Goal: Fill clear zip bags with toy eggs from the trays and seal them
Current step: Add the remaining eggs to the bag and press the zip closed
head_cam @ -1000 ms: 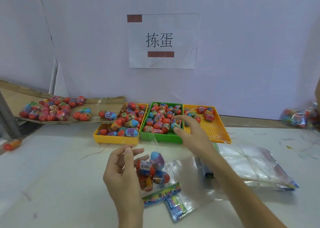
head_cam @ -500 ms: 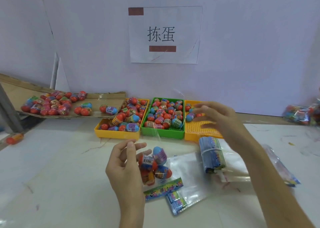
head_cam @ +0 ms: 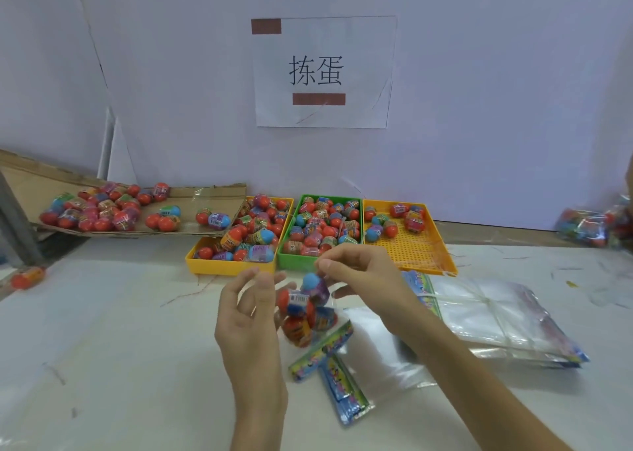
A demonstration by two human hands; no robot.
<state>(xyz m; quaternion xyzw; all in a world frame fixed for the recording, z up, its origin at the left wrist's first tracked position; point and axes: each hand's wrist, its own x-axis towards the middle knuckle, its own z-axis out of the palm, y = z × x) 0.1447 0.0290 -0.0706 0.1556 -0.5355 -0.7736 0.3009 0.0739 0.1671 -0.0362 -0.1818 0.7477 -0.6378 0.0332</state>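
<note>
Left hand (head_cam: 251,308) pinches clear zip bag (head_cam: 322,317) mouth at 9 o'clock, right hand (head_cam: 363,279) at 3 (toy eggs (head_cam: 294,305) inside). We should align zip strips, press across evenly.

This looks like a small packing room where toys are bagged by hand. A paper sign (head_cam: 323,71) with big printed words is stuck on the plain wall (head_cam: 496,90). On the white worktop (head_cam: 120,347) stand a yellow tray (head_cam: 219,266), a green tray (head_cam: 294,262) and another yellow tray (head_cam: 411,251), all holding toy eggs (head_cam: 322,231). More eggs lie on a cardboard sheet (head_cam: 30,183) at the left. A tied pile of clear bags (head_cam: 496,313) lies at the right, with filled bags (head_cam: 585,227) farther off. The left hand (head_cam: 250,317) and right hand (head_cam: 363,279) hold one small bag (head_cam: 303,313) of eggs.
</note>
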